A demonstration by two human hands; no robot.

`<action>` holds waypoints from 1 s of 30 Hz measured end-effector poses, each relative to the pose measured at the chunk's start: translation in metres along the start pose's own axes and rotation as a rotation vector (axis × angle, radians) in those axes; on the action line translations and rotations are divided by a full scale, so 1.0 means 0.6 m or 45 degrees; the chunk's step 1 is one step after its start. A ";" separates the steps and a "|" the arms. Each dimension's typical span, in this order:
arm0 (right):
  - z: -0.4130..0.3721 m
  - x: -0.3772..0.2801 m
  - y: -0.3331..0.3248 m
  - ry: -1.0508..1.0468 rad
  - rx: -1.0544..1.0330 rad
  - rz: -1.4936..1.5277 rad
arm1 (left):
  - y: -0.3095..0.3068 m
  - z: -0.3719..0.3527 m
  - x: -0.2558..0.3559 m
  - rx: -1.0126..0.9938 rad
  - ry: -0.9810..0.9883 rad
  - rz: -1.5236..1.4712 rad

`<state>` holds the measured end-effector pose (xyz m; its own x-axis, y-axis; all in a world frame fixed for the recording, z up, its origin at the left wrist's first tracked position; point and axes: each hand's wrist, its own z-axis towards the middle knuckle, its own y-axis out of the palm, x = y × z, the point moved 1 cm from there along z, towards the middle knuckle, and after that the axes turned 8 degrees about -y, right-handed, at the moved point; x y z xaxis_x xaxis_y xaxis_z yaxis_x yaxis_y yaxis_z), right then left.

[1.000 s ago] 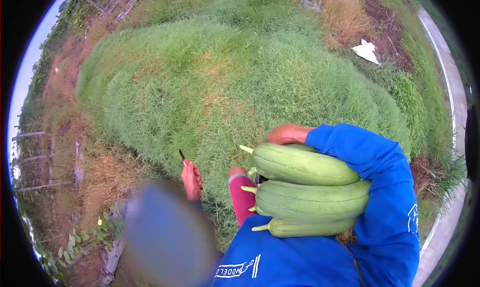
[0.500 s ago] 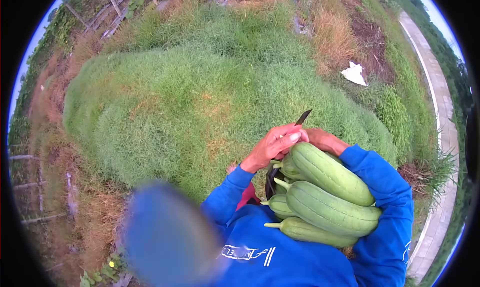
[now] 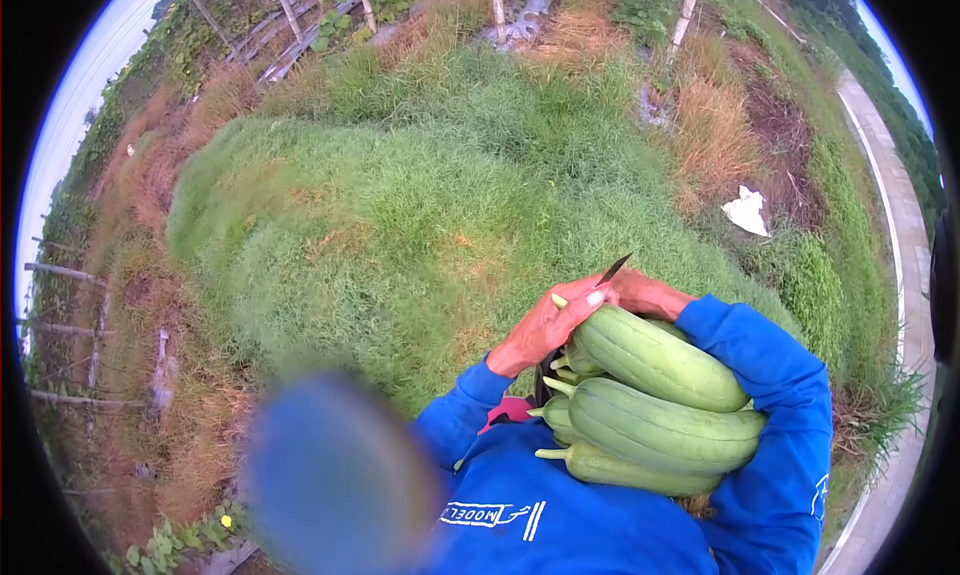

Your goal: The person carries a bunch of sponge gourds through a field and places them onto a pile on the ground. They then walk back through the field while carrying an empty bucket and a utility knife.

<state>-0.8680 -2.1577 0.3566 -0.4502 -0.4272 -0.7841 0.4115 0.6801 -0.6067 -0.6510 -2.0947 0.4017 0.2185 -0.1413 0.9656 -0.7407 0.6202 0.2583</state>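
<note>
Several long green gourds lie stacked against the blue-sleeved right arm and chest, over a dark container that is mostly hidden. My left hand is closed beside the stem end of the top gourd, its thumb pressed near a knife. The dark blade sticks up between the two hands, its handle hidden. My right hand reaches round behind the top gourd and meets the left; its fingers are mostly hidden.
Thick green grass spreads ahead. A white scrap lies at the right, and a paved path runs along the far right. Wooden stakes stand at the top and left. A blurred round shape covers the lower left.
The view has shifted, so the grass and scrap appear further right and lower. The blade leans lower, and the top gourd's stem now shows beside my left hand.
</note>
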 end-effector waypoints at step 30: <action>0.348 0.016 -0.390 0.858 -0.519 -0.543 | -0.366 0.307 0.119 0.291 -0.015 -0.027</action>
<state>-0.8032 -2.4452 0.4635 -0.9230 -0.3389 -0.1820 -0.1530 0.7574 -0.6348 -0.5898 -2.3833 0.4197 0.2291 -0.1627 0.9597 -0.8608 0.4265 0.2778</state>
